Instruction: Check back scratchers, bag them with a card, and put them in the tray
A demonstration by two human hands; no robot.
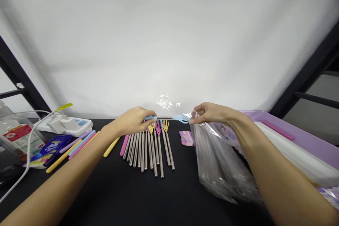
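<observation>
Black table (111, 197). Purple bin (265, 116), right side. Clear bags (219, 164) beside bin. Steel rods (147, 150) with colored claws, rowed mid-table. Left hand (132, 122): thumb and fingers pinching blue scratcher (164, 118) by handle. Right hand (213, 113): fingertips pinching clear plastic (195, 114) at claw end. Scratcher between hands, roughly level, above rods' far ends. Pink card (186, 138) between rods and bags.
</observation>
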